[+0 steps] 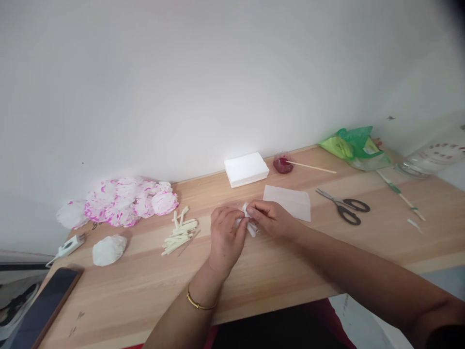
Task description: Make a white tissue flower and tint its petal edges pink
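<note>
A wood-grain table [145,295] stands against the wall, carrying at its left end a phone [47,308], a charger [71,245], a plain white puff [109,250], a heap of pink-edged puffs [125,201] and a small pile of pale strips [179,236]. Along the back lie a white stack [247,169], a dish [281,166] of dark red and a green bag [358,148]. Toward the right are a thin sheet [288,201], scissors [343,204], a green-banded stick [402,196], a white scrap [414,225] and a clear jar [423,164].
</note>
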A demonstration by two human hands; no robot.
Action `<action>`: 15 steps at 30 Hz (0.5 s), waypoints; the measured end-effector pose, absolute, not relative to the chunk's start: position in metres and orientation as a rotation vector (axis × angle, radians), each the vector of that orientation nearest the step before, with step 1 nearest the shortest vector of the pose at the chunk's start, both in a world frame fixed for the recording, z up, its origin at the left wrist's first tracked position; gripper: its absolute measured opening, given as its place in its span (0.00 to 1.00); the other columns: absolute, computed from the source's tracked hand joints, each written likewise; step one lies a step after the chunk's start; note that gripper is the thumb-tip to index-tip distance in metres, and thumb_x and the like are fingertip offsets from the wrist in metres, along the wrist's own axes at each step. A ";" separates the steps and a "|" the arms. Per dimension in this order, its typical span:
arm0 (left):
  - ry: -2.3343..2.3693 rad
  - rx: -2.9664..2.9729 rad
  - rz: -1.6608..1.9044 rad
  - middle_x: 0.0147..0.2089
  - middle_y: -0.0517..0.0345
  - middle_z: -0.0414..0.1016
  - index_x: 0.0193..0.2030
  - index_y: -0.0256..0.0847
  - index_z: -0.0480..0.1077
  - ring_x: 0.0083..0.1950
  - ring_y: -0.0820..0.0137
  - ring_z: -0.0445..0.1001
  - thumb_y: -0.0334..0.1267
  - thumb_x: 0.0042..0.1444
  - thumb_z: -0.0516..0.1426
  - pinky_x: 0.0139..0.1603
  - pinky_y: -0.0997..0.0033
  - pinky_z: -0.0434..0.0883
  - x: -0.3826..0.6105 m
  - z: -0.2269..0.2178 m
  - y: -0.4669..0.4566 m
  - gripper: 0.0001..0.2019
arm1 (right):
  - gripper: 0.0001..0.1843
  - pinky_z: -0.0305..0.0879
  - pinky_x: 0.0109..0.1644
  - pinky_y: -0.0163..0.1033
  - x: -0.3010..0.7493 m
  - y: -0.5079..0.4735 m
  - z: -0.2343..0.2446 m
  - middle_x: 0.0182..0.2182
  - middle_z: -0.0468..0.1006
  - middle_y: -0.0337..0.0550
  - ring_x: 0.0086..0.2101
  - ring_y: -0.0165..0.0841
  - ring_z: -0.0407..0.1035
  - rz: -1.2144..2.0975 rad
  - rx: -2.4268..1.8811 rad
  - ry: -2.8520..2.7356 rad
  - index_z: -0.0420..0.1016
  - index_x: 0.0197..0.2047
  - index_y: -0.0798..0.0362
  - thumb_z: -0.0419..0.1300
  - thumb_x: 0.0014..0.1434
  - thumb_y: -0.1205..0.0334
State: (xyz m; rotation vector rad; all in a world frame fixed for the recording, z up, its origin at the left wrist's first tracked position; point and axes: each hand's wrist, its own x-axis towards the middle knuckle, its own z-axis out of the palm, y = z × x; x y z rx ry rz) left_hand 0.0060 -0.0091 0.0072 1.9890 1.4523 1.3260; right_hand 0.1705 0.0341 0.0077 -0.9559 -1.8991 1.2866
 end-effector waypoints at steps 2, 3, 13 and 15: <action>1.430 1.906 1.337 0.36 0.54 0.76 0.35 0.45 0.75 0.41 0.64 0.70 0.35 0.55 0.58 0.47 0.62 0.63 0.007 0.009 -0.010 0.04 | 0.21 0.59 0.32 0.34 0.171 0.034 0.009 0.24 0.67 0.37 0.26 0.29 0.62 1.328 -0.962 -1.875 0.66 0.27 0.53 0.47 0.65 0.48; 1.423 1.863 1.345 0.35 0.54 0.76 0.35 0.45 0.75 0.40 0.64 0.70 0.36 0.54 0.58 0.47 0.63 0.64 0.007 0.010 -0.010 0.04 | 0.22 0.60 0.32 0.34 0.171 0.034 0.010 0.24 0.67 0.37 0.26 0.29 0.63 1.347 -0.969 -1.865 0.65 0.27 0.53 0.46 0.65 0.47; 1.485 1.511 1.299 0.36 0.57 0.77 0.34 0.44 0.76 0.40 0.67 0.72 0.38 0.53 0.60 0.46 0.69 0.64 0.006 0.012 -0.011 0.04 | 0.16 0.62 0.33 0.34 0.173 0.033 0.009 0.28 0.71 0.39 0.29 0.29 0.65 1.420 -0.929 -1.841 0.72 0.38 0.53 0.49 0.64 0.52; 1.485 1.459 1.275 0.35 0.57 0.78 0.34 0.44 0.76 0.40 0.67 0.73 0.39 0.53 0.60 0.46 0.69 0.64 0.006 0.013 -0.011 0.04 | 0.14 0.62 0.34 0.34 0.173 0.033 0.007 0.30 0.72 0.39 0.30 0.29 0.65 1.437 -0.926 -1.832 0.72 0.39 0.53 0.51 0.63 0.53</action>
